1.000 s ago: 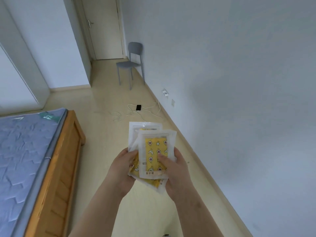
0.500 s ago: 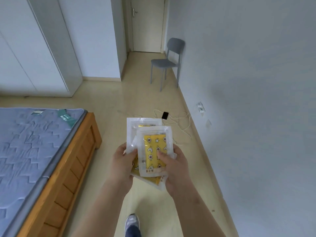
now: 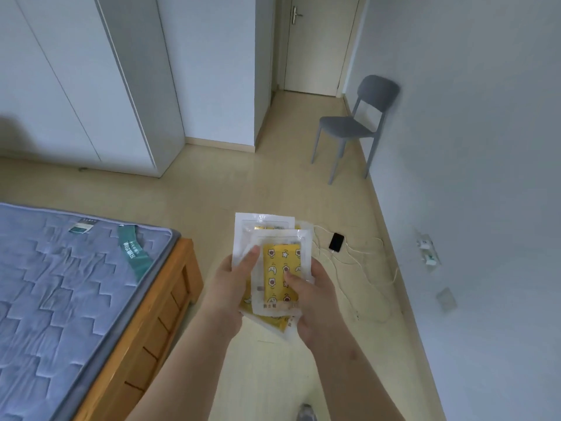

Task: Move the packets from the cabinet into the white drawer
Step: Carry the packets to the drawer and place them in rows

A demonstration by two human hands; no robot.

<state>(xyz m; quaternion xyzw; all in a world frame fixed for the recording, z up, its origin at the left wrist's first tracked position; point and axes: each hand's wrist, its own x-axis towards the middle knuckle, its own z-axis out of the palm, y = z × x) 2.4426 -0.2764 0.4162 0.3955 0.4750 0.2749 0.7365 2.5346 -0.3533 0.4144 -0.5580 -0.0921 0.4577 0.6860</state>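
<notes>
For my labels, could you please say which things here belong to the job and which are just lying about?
Job: packets, held by left hand and right hand.
Lying about: grey chair, phone on floor, bed, wardrobe, door.

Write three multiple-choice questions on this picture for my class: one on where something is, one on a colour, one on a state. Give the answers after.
1. Where does the phone lie?
A. on a table
B. on the floor
C. in a drawer

2. What colour is the chair?
A. red
B. grey
C. green

3. How are the packets held?
A. gripped by the left hand and the right hand
B. by one hand alone
C. not held, lying loose

Answers:
1 B: the phone lies on the floor among white cables.
2 B: its seat and back are grey.
3 A: the fingers of both hands curl round the stack.
</notes>
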